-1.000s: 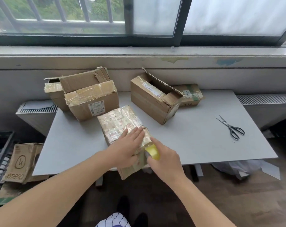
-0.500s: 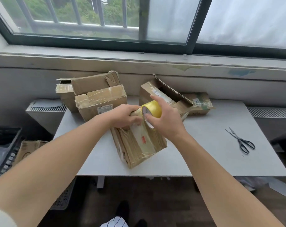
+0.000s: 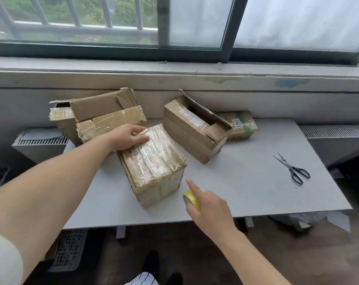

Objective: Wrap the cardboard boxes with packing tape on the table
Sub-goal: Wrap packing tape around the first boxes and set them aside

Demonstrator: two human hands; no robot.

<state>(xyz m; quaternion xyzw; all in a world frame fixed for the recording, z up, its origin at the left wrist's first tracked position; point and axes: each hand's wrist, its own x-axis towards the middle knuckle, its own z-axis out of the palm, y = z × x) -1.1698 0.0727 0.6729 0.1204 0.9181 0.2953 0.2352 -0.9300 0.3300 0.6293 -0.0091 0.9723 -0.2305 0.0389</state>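
Observation:
A cardboard box [image 3: 154,161] covered in shiny clear tape lies on the grey table [image 3: 246,182], near its front middle. My left hand [image 3: 127,137] rests on the box's far top corner, fingers curled over its edge. My right hand [image 3: 207,206] grips a yellow roll of packing tape [image 3: 192,199] just right of the box's near corner, index finger pointing up. I cannot see a tape strip between roll and box.
Two stacked worn boxes [image 3: 100,118] stand at the back left. An open box [image 3: 195,130] lies at the back middle, with a small flat box [image 3: 240,124] behind it. Black scissors [image 3: 293,169] lie at the right. A black crate [image 3: 69,249] sits on the floor.
The box was tipped up between both hands and has been laid flat again. My right hand brought the roll down from the box's top to its near right corner. My left hand moved to the far corner.

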